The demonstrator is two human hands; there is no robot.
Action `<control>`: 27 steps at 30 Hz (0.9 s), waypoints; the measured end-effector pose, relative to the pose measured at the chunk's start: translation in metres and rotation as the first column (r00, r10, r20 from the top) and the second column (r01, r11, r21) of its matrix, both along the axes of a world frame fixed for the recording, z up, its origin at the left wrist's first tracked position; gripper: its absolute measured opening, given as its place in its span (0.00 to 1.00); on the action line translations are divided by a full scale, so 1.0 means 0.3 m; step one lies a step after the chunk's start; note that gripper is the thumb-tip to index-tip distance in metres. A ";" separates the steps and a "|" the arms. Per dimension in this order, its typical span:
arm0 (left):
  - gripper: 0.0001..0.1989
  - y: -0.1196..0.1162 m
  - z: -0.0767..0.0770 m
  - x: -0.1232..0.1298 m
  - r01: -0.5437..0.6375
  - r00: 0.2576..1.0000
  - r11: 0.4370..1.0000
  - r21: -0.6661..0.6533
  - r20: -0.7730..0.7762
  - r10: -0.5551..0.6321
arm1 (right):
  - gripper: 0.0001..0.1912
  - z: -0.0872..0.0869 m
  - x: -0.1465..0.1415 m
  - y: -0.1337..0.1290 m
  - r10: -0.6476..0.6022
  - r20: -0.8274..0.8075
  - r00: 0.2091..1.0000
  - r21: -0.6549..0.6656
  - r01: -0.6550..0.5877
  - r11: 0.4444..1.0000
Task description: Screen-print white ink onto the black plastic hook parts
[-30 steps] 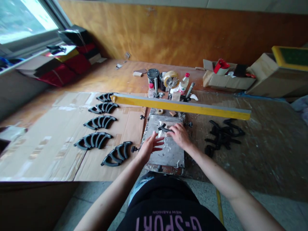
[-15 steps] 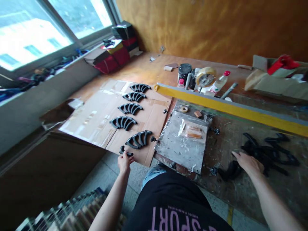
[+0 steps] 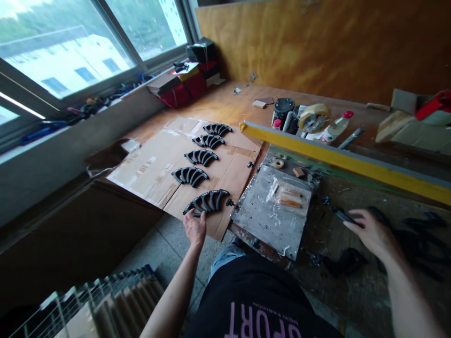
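Note:
My left hand is at the near end of the closest fan of black curved handle-like pieces, on a cardboard sheet. Its thumb and fingers are closed around the nearest piece, which lies against the others. My right hand pinches one black elongated piece above the dark bench on the right. Around and beneath that hand lie loose black pieces, blurred and dark. Several similar fans, such as a black fan, run in a row toward the back of the cardboard.
A scuffed metal plate with a plastic bag of orange-brown sticks lies between my hands. Behind it runs a long yellow bar. A tape roll, bottle and black tub stand beyond. A wire rack is low on the left.
My left hand has brought its black piece up against the nearest fan. My right hand has lifted a black piece from the loose pieces. The view has shifted a little leftward.

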State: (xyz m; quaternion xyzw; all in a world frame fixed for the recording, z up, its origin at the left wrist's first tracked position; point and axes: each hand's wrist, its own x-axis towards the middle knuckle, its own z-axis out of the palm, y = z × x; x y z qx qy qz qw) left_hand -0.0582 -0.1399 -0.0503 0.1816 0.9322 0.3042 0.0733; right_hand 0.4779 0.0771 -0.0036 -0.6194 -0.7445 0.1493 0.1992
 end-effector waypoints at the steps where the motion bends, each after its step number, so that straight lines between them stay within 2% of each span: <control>1: 0.26 0.016 0.002 0.035 0.074 0.996 0.996 -0.046 -0.053 -0.076 | 0.21 0.024 -0.079 -0.005 0.045 -0.003 0.999 -0.010 -0.045 0.999; 3: 0.28 0.061 0.001 0.098 0.165 0.974 0.971 -0.175 -0.125 -0.188 | 0.19 0.053 -0.246 -0.010 0.166 -0.034 0.986 0.068 -0.163 0.984; 4: 0.30 0.088 0.000 0.122 0.167 0.969 0.958 -0.234 -0.139 -0.203 | 0.18 0.058 -0.324 -0.011 0.239 -0.047 0.970 0.135 -0.231 0.963; 7: 0.35 0.166 -0.007 0.152 0.105 0.980 0.941 -0.323 -0.126 -0.152 | 0.14 0.039 -0.504 -0.008 0.431 -0.036 0.902 0.273 -0.405 0.872; 9: 0.37 0.201 -0.012 0.148 0.064 0.987 0.934 -0.352 -0.116 -0.111 | 0.14 0.013 -0.569 0.001 0.469 0.005 0.883 0.310 -0.447 0.839; 14: 0.30 0.213 -0.024 0.118 0.043 0.981 0.921 -0.387 -0.160 -0.113 | 0.15 -0.033 -0.610 0.033 0.481 0.115 0.869 0.346 -0.488 0.801; 17: 0.28 0.165 -0.025 0.076 0.151 0.961 0.913 -0.378 -0.159 -0.225 | 0.17 -0.045 -0.604 0.043 0.486 0.115 0.866 0.355 -0.493 0.794; 20: 0.26 0.099 -0.011 -0.003 0.279 0.921 0.887 -0.368 -0.160 -0.356 | 0.18 -0.055 -0.599 0.045 0.476 0.104 0.873 0.347 -0.480 0.806; 22: 0.25 0.076 0.012 -0.071 0.297 0.903 0.886 -0.356 -0.198 -0.382 | 0.18 -0.063 -0.598 0.044 0.466 0.093 0.880 0.334 -0.468 0.818; 25: 0.25 0.120 0.066 -0.182 0.262 0.894 0.912 -0.315 -0.277 -0.353 | 0.19 -0.073 -0.602 0.039 0.441 0.057 0.896 0.331 -0.434 0.838; 27: 0.25 0.217 0.107 -0.249 0.264 0.882 0.924 -0.278 -0.317 -0.348 | 0.20 -0.073 -0.608 0.035 0.418 0.032 0.908 0.331 -0.404 0.853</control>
